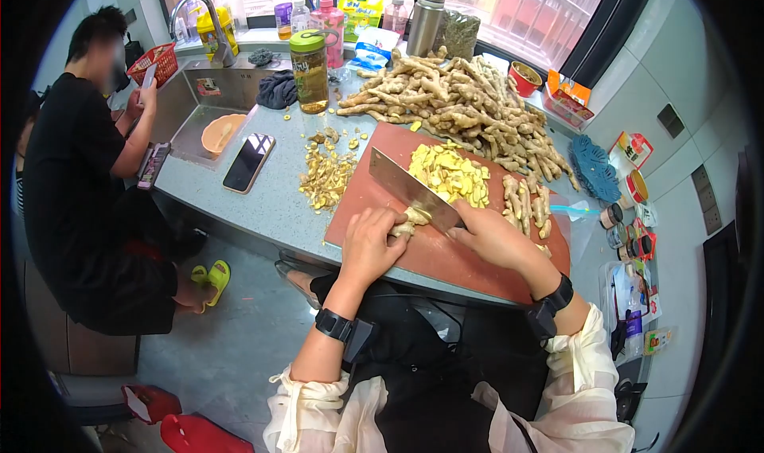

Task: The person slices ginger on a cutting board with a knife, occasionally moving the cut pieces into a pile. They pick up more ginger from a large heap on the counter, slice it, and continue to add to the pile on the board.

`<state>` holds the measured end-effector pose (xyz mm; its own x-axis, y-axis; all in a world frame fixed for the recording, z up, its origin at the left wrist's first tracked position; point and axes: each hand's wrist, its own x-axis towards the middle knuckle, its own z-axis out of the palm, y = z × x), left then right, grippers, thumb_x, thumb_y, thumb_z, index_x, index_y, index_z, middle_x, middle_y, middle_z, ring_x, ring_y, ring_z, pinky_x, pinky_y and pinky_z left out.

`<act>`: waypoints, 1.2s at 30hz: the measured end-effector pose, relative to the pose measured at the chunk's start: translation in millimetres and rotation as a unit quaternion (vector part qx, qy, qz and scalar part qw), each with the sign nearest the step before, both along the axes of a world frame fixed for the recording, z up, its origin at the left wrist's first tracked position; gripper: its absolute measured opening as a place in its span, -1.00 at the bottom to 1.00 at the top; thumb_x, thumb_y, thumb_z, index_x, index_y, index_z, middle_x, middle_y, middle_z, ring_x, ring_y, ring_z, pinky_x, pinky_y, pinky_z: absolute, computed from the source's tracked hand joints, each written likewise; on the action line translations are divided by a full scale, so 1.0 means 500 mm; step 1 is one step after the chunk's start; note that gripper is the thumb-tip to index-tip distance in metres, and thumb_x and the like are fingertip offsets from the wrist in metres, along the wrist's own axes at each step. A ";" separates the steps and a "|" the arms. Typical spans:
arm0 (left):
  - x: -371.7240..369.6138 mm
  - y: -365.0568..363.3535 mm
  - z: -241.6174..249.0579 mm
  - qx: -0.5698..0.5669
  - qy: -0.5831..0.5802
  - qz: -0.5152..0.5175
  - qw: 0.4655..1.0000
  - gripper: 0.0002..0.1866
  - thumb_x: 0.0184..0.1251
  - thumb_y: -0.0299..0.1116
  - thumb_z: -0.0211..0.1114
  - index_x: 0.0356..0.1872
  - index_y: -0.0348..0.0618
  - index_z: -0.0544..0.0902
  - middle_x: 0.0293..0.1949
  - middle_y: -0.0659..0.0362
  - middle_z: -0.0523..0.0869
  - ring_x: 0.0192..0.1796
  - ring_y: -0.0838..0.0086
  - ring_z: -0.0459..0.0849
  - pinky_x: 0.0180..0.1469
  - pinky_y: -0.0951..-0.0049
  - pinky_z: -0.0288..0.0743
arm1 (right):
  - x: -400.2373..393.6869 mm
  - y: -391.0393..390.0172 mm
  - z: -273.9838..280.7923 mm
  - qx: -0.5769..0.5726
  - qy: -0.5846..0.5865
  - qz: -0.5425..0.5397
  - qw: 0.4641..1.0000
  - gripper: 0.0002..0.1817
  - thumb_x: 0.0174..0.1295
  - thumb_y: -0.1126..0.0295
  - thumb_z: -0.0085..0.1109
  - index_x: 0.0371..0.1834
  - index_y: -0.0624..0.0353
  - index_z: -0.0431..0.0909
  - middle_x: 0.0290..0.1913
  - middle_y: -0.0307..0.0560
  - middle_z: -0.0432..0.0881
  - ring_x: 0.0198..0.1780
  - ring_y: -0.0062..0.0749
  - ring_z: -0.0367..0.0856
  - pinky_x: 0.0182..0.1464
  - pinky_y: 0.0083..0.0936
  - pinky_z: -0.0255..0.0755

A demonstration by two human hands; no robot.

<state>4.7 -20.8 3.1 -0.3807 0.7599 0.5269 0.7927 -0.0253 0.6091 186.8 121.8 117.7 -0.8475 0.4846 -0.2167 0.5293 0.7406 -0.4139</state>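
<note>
Fingers of the left hand [368, 242] press down on a ginger piece [406, 224] on the cutting board [446, 258]; the right hand [492, 234] grips the cleaver [410, 189]. Sliced ginger [448, 174] lies at twelve o'clock of the blade. A large unsliced heap [458, 103] beyond suggests most work remains.
</note>
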 end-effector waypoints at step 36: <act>0.000 -0.003 -0.013 0.015 -0.017 -0.010 1.000 -0.75 0.18 -0.32 0.46 -0.12 -0.05 0.71 -0.27 0.20 0.65 -0.12 0.23 0.63 -0.04 0.24 0.41 | 0.012 -0.011 -0.032 -0.010 0.066 -0.015 0.998 -0.63 0.35 0.39 0.30 0.06 0.35 0.41 -0.14 0.46 0.65 0.00 0.42 0.63 0.02 0.07 0.48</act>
